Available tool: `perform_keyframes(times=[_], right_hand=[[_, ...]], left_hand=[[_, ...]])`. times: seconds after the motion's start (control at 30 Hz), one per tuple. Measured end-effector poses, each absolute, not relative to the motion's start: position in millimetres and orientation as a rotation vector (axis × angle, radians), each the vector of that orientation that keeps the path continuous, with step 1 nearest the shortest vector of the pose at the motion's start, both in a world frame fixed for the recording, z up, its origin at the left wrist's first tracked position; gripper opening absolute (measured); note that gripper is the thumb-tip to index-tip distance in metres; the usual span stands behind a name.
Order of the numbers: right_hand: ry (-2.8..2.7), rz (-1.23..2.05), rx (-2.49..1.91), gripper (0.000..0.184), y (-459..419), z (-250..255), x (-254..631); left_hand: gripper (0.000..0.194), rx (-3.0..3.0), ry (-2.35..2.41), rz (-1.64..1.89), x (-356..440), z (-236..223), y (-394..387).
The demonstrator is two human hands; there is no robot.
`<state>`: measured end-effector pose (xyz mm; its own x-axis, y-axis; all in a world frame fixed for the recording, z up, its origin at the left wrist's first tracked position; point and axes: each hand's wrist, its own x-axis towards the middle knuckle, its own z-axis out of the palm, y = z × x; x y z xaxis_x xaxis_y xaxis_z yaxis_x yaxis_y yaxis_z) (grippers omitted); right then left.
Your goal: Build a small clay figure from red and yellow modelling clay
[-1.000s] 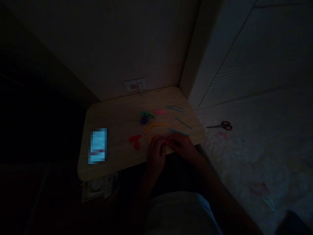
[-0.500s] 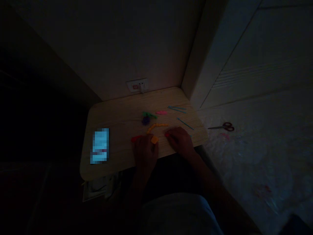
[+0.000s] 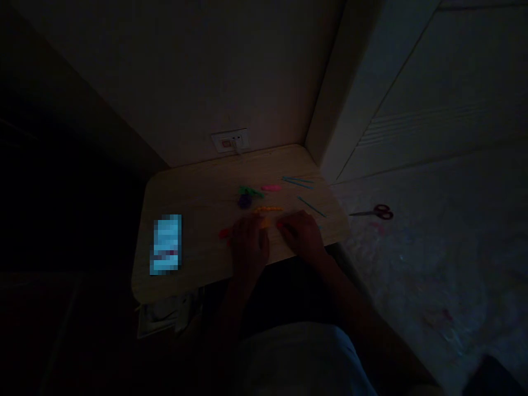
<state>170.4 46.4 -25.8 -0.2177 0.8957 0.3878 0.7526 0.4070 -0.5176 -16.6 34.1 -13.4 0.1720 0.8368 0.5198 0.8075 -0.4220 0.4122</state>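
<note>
On a small wooden table [image 3: 193,203], my left hand [image 3: 249,242] has its fingers bent around an orange piece [image 3: 264,223] that shows at its fingertips. A red piece [image 3: 224,234] pokes out on that hand's left side, partly covered. My right hand [image 3: 304,234] is closed, with a small red bit [image 3: 280,224] pinched at the fingertips. Just beyond both hands lies a bumpy orange strand [image 3: 269,209]. Further back are a green piece [image 3: 252,191], a dark purple lump [image 3: 245,201] and a pink piece [image 3: 271,188]. Dim light hides finer detail.
Thin blue-green sticks [image 3: 311,207] lie at the table's right. A lit, pixelated phone-shaped object [image 3: 167,245] is at the left. Scissors [image 3: 381,212] lie on a pale sheet [image 3: 396,275] right of the table. A wall socket [image 3: 231,141] holds a plug.
The orange piece has shifted forward, from on top of my left fingers to just beyond them. My right hand stays almost in place with the red bit. The view has shifted slightly.
</note>
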Motion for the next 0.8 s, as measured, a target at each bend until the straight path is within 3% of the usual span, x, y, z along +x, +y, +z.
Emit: perform_keyframes(times=[0.2,0.8], right_hand=[[-1.899,0.379,-1.313,0.011,40.3,-19.4,174.4],[-1.962,0.379,-1.335,0.015,29.3,-19.7,189.2]], left_hand=[[0.018,2.366,1.601,1.197,-8.3,-12.7,15.9],[0.015,2.303,1.519,1.148,-1.3,-23.5,9.0]])
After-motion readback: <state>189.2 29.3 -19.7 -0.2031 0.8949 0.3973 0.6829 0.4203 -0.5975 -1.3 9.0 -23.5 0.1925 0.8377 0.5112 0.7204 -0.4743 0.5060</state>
